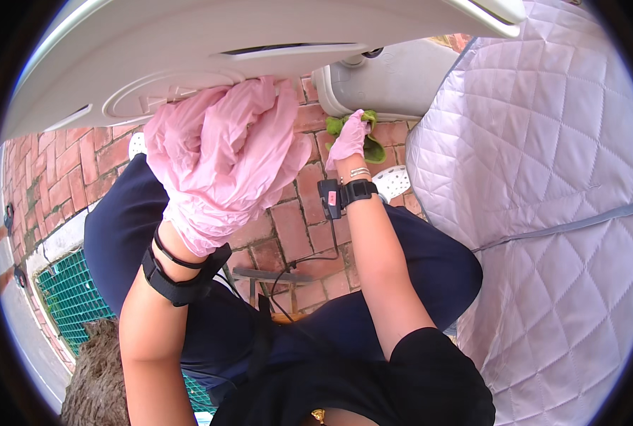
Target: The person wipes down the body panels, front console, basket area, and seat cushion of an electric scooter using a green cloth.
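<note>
Gathered pink thin plastic (228,144), like a bag, covers my left hand from the wrist up. The fingers are hidden, so its grip cannot be seen. The plastic bunches against the underside of a large cream plastic vehicle panel (189,37) with raised lettering. My right hand (351,136) wears a pink glove, its fingers closed on a green cloth (374,149). Hand and cloth are at the lower edge of a smooth grey moulded part (396,80), just above the brick ground. Whether the cloth touches that part is unclear.
A pale quilted cover (545,133) hangs along the right. Red brick paving (290,229) lies below, with a green grate (74,293) and a tree trunk (95,373) at the left. A thin black cable (333,239) runs from the device (329,198) on my right wrist.
</note>
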Demonstrator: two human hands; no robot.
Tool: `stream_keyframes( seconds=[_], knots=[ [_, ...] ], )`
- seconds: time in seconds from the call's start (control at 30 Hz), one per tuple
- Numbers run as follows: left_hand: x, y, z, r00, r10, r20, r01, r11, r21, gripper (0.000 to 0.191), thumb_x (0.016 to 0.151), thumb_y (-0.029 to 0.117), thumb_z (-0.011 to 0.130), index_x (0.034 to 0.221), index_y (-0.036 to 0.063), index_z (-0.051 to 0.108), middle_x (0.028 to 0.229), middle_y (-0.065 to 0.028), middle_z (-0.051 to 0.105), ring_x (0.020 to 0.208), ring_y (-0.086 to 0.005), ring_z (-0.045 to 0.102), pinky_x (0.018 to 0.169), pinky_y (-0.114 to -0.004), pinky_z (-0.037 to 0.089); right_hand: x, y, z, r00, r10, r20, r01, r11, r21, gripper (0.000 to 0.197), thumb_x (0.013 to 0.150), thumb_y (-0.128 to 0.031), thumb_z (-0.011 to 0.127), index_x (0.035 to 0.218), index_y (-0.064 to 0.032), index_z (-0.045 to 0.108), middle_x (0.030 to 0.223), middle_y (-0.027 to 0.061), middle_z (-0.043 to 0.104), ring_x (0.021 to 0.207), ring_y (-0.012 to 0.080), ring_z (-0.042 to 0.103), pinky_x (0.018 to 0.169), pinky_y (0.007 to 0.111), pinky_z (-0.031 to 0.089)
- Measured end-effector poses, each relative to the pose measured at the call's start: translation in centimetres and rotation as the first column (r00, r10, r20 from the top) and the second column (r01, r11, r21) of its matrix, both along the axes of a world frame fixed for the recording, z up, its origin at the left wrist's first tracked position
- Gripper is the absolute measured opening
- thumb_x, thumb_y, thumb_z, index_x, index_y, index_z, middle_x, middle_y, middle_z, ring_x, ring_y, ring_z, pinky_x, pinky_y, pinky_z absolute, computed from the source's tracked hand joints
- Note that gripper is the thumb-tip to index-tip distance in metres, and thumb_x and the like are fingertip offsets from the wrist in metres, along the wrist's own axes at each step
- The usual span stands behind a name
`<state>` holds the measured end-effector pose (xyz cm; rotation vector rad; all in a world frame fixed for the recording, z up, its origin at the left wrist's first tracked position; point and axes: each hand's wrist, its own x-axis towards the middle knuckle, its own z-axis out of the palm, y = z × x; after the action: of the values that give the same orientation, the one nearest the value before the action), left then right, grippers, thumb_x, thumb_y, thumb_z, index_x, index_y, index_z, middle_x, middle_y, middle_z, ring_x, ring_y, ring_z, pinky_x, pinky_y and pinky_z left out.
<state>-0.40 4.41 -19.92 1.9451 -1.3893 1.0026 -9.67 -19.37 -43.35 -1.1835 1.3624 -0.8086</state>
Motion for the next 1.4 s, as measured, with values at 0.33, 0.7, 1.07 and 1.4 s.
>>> stream_keyframes(
  seconds=[0.33,0.7,1.07,1.4],
  knots=[
    [-0.5,-0.8,0.0,1.0,0.004,0.015,-0.004,0.998,-0.058,0.038,0.058,0.028,0.072,0.096,0.0218,0.065,0.099,0.0052,0.055,0.088,-0.0173,0.055,0.072,-0.038,0.04,-3.8,-6.5,4.9,0.983,-0.18,-0.024,0.178,0.929,0.324,0.048,0.089,-0.046,0.045,0.121,-0.0099,0.046,0.125,0.0083,0.052,0.109,0.021,0.053,0.094,0.033,0.041],
    [-1.0,0.0,0.4,1.0,0.006,-0.024,-0.005,0.999,0.039,0.038,0.068,0.022,0.068,0.106,0.0183,0.066,0.111,0.0003,0.057,0.094,-0.0214,0.053,0.081,-0.036,0.039,2.0,-0.4,0.0,0.844,-0.433,0.317,0.208,0.809,0.55,0.038,0.09,-0.041,0.045,0.109,-0.0104,0.058,0.107,0.0084,0.062,0.093,0.0239,0.061,0.078,0.038,0.05],
    [-0.6,0.0,0.4,1.0,-0.013,0.004,0.012,0.996,0.089,0.037,0.072,0.018,0.067,0.109,0.0156,0.066,0.112,0.0002,0.056,0.096,-0.0199,0.053,0.08,-0.035,0.039,1.7,-0.6,2.5,0.607,0.38,-0.698,-0.614,0.782,-0.107,0.031,0.077,-0.032,0.058,0.092,-0.0048,0.063,0.091,0.0136,0.065,0.082,0.0316,0.061,0.073,0.037,0.048],
    [-0.7,-0.4,0.3,0.997,-0.066,-0.036,0.067,0.998,0.016,0.04,0.066,0.021,0.069,0.105,0.0184,0.067,0.109,0.0017,0.056,0.096,-0.0207,0.053,0.079,-0.037,0.041,-8.7,-6.7,1.5,0.934,-0.167,0.315,0.064,0.948,0.312,0.035,0.089,-0.035,0.038,0.1,-0.0069,0.057,0.103,0.0074,0.061,0.094,0.0227,0.056,0.091,0.038,0.04]
  ],
)
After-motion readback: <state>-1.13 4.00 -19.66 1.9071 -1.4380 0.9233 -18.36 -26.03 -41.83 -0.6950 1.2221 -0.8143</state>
